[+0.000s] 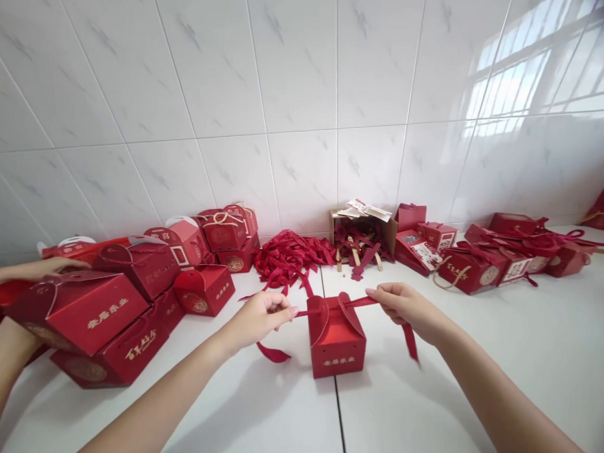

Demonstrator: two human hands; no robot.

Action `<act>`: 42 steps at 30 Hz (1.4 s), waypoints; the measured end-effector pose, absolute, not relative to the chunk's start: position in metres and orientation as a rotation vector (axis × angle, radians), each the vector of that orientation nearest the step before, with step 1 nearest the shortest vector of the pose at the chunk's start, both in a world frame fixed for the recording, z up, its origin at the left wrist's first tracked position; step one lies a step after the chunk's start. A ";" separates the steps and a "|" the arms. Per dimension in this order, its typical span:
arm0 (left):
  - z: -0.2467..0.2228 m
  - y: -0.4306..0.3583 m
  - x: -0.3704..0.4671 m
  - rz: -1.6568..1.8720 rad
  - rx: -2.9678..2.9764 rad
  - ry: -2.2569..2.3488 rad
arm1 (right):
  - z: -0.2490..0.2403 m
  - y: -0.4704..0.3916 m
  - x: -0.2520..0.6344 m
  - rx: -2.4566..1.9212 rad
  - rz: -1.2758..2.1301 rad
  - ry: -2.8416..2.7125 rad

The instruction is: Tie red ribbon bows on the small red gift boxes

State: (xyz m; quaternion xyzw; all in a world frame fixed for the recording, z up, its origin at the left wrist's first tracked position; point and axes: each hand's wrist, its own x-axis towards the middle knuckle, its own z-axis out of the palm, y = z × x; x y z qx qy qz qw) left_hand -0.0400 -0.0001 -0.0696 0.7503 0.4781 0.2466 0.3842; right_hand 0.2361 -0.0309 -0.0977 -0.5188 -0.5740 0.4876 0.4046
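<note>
**Red gift box [337,348] on the worktop [514,384], ribbon [366,301] pinched on both sides**

Biggest thing here is the pale tiled wall [295,73], window reflection [512,64] at upper right. Below it is the white worktop, a dark seam [341,432] running away from me. Off to my left there's a hefty pile of red boxes [112,305] with another person's hands [58,265] at it; can't tell what they've got hold of. Over on the right, more boxes [474,272] sit near the wall, some with ribbon or cord on top. Between the two groups lies a tangled heap of red ribbons [293,253], and just beside that an open carton [393,239] stuffed with dark red bits [367,247], white cards [364,210] on top.

My box sits upright right in front of me, over the seam, pale lettering [339,362] facing me, curved flaps [320,327] folded up at the top. The ribbon comes out from the flaps on either side. My left fingers [284,315] are pinching one side of it, my right fingers [384,296] the other, with a loose tail [274,353] hanging below each.
</note>
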 end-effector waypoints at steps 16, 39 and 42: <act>-0.098 -0.043 -0.051 0.075 2.144 1.203 | -0.113 -0.056 0.238 -1.590 0.950 -1.979; -0.130 -0.026 -0.036 0.939 1.018 1.185 | -0.120 -0.035 0.213 -0.651 1.448 -0.160; -0.122 -0.022 -0.031 0.942 0.566 1.015 | -0.117 -0.036 0.210 -0.632 1.420 -0.195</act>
